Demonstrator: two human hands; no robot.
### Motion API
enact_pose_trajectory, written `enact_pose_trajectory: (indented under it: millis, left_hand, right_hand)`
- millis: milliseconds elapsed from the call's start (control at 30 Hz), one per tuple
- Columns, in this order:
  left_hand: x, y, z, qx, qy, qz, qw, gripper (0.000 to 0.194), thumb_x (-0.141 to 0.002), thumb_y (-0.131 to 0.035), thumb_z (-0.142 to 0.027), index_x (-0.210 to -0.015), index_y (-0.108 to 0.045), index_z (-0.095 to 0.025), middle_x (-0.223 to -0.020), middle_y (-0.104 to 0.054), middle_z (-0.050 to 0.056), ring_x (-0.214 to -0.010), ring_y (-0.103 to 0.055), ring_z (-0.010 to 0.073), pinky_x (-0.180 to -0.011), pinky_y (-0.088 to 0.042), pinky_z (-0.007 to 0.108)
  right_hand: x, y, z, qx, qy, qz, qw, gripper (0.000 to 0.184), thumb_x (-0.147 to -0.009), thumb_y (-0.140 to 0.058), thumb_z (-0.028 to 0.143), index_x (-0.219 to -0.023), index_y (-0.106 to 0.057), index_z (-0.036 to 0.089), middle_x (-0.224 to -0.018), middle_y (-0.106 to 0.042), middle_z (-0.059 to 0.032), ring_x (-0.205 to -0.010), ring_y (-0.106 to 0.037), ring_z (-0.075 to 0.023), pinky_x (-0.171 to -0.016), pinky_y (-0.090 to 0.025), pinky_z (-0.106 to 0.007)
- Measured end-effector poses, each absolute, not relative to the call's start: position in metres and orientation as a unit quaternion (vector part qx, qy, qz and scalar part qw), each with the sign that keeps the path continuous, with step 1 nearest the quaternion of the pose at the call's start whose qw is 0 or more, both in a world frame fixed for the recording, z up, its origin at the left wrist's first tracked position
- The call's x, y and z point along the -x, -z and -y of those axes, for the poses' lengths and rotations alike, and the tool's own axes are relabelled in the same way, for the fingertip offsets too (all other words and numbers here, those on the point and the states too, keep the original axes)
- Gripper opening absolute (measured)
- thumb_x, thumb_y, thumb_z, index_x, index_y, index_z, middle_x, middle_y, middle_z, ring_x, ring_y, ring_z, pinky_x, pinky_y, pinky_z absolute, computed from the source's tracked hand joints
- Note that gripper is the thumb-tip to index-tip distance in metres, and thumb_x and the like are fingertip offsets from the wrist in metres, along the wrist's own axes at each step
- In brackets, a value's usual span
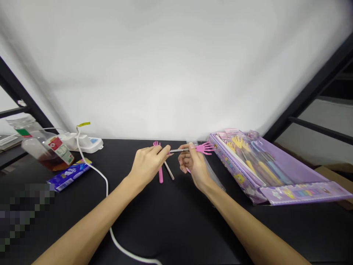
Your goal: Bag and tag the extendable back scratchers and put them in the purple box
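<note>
A telescopic back scratcher [178, 150] with a silver rod and a pink hand-shaped head is held level above the black table. My left hand [150, 160] grips its left end, with that end covered by the fingers. My right hand [194, 162] pinches the rod close to the pink head, its other fingers curled. On the table behind and below my left hand lie a pink claw head [156, 143], a pink handle [161, 176] and a thin metal rod [169, 170]; how they join is hidden. Under my right hand a bit of pink shows beside a clear plastic sleeve [213, 175].
To the right, a purple display box [292, 158] holds several yellow and blue back scratchers. At left are a bottle of brown liquid [49, 147], a blue packet [68, 175], a power strip [92, 144] and a white cable [106, 184]. A white wall [176, 73] rises behind.
</note>
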State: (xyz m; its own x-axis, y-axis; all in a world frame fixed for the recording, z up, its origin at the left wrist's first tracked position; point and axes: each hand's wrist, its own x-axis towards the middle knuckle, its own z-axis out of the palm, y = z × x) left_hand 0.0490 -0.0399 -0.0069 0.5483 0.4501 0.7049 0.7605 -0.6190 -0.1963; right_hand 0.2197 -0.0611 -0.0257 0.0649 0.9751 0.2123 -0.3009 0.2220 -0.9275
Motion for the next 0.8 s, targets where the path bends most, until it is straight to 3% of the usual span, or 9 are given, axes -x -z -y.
enact_pose_trajectory:
  millis: [267, 433, 567, 700, 800]
  left_hand:
    - [-0.057, 0.009, 0.044, 0.85, 0.304, 0.344, 0.257, 0.027, -0.105, -0.042, -0.029, -0.102, -0.066, -0.017, -0.07, -0.065, 0.001, -0.06, -0.063, 0.015, -0.051, -0.034, 0.028]
    - [-0.053, 0.007, 0.042, 0.848, 0.324, 0.345, 0.239, 0.024, -0.103, -0.046, -0.029, -0.103, -0.067, -0.018, -0.071, -0.066, 0.001, -0.062, -0.065, 0.0158, -0.052, -0.037, 0.028]
    - [-0.049, 0.006, 0.039, 0.849, 0.353, 0.355, 0.169, 0.028, -0.102, -0.049, -0.036, -0.115, -0.065, -0.018, -0.084, -0.071, 0.004, -0.073, -0.068, 0.0169, -0.062, -0.045, 0.027]
    - [-0.052, 0.006, 0.042, 0.858, 0.359, 0.365, 0.038, 0.023, -0.102, -0.048, -0.032, -0.111, -0.066, -0.019, -0.09, -0.07, 0.004, -0.077, -0.067, 0.0164, -0.071, -0.049, 0.027]
    - [-0.056, 0.008, 0.046, 0.833, 0.382, 0.396, -0.057, 0.019, -0.1, -0.052, -0.033, -0.103, -0.066, -0.02, -0.085, -0.07, 0.003, -0.072, -0.066, 0.0164, -0.069, -0.05, 0.028]
  right_hand:
    - [-0.22, 0.018, 0.067, 0.416, -0.446, 0.505, 0.611, 0.044, -0.085, -0.06, 0.066, -0.076, -0.052, 0.023, -0.057, -0.042, 0.006, -0.041, -0.034, -0.0086, -0.037, -0.025, -0.024]
    - [-0.224, 0.009, 0.063, 0.403, -0.498, 0.495, 0.586, 0.045, -0.08, -0.066, 0.065, -0.074, -0.055, 0.021, -0.057, -0.05, 0.0047, -0.041, -0.041, -0.0082, -0.036, -0.029, -0.021]
    - [-0.241, 0.002, 0.055, 0.383, -0.502, 0.428, 0.647, 0.043, -0.074, -0.076, 0.056, -0.07, -0.055, 0.02, -0.049, -0.049, 0.0073, -0.036, -0.04, -0.0062, -0.037, -0.033, -0.02]
    - [-0.262, -0.007, 0.051, 0.363, -0.484, 0.399, 0.689, 0.036, -0.068, -0.086, 0.041, -0.075, -0.059, 0.019, -0.056, -0.062, 0.0038, -0.047, -0.058, -0.0101, -0.05, -0.05, -0.022]
    - [-0.281, -0.013, 0.048, 0.361, -0.476, 0.379, 0.706, 0.035, -0.072, -0.08, 0.047, -0.088, -0.063, 0.02, -0.073, -0.072, -0.0027, -0.069, -0.071, -0.0173, -0.068, -0.057, -0.03]
